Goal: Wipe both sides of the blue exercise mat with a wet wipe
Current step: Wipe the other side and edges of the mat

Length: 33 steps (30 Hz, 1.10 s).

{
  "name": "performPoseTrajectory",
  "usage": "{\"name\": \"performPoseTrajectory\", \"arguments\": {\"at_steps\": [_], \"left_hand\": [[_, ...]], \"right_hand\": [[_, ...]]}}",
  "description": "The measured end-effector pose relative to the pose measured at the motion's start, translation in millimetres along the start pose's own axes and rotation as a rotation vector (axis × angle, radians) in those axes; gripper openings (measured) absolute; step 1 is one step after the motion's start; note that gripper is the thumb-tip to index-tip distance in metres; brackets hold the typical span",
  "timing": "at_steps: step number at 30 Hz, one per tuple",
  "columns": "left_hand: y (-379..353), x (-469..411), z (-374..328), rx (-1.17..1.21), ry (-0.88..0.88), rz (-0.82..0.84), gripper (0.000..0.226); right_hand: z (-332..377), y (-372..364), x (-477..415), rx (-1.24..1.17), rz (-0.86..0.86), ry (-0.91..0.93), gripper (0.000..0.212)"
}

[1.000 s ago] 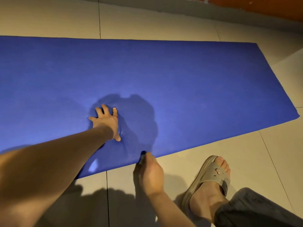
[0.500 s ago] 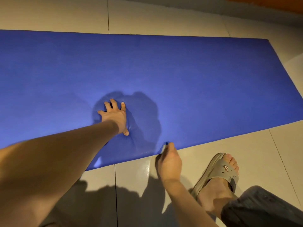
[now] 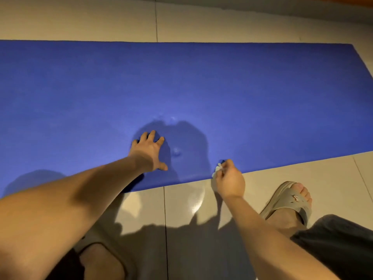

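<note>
From the head camera, I see my right hand (image 3: 229, 179) has slid along the near edge of the blue exercise mat (image 3: 201, 87), away from my left hand (image 3: 149, 151), and the two are now clearly apart. A second ago the right hand sat just beside the left thumb. The wet wipe (image 3: 218, 168) now shows as a white wad pinched in the right fingertips, touching the mat's border. The left hand stays flat, fingers spread wide, pinning the mat.

I judge the wiping is working along the near border of this upper face, and the underside is not yet done.

The mat lies flat on the tiled floor (image 3: 282, 178). Its long axis runs crosswise, from beyond my left hand, past my right, to its short end far out on the right. The near edge passes under my right fingers.
</note>
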<state>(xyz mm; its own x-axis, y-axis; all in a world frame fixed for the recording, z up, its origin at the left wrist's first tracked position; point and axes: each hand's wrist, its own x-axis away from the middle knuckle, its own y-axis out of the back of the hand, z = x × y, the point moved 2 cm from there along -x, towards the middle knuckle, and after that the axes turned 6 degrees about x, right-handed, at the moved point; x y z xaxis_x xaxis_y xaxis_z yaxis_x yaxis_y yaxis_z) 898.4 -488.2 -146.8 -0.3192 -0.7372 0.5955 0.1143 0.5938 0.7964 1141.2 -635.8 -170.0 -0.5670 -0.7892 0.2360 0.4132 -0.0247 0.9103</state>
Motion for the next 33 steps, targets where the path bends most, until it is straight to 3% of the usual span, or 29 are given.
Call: {"name": "performPoseTrajectory", "arguments": {"at_steps": [3,6,11,15,17,21,25,30,33], "left_hand": [[-5,19,28,-0.076,0.09,-0.017,0.14],[-16,34,55,-0.057,0.179,0.006,0.155],[-25,35,57,-0.011,0.202,0.068,0.161],[-29,34,55,-0.007,0.214,0.056,0.161],[-30,33,55,-0.014,0.216,0.054,0.162],[-28,32,53,0.005,0.222,0.048,0.163],[-31,31,55,0.023,0.209,0.032,0.162],[-32,31,55,0.055,0.203,0.027,0.162],[-33,33,56,0.074,0.199,0.013,0.158]], "right_hand": [[14,-6,11,0.024,0.004,-0.011,0.021],[54,-35,42,-0.021,0.057,0.099,0.029],[126,-75,91,-0.024,0.275,0.412,0.02],[116,-70,82,0.124,0.231,0.602,0.024],[92,-56,65,0.169,0.156,0.508,0.031],[38,-20,21,0.069,0.005,0.046,0.024],[49,-18,27,-0.008,-0.041,-0.127,0.021],[111,-61,73,-0.045,0.115,0.022,0.02],[148,-83,102,-0.049,0.219,0.271,0.008]]}}
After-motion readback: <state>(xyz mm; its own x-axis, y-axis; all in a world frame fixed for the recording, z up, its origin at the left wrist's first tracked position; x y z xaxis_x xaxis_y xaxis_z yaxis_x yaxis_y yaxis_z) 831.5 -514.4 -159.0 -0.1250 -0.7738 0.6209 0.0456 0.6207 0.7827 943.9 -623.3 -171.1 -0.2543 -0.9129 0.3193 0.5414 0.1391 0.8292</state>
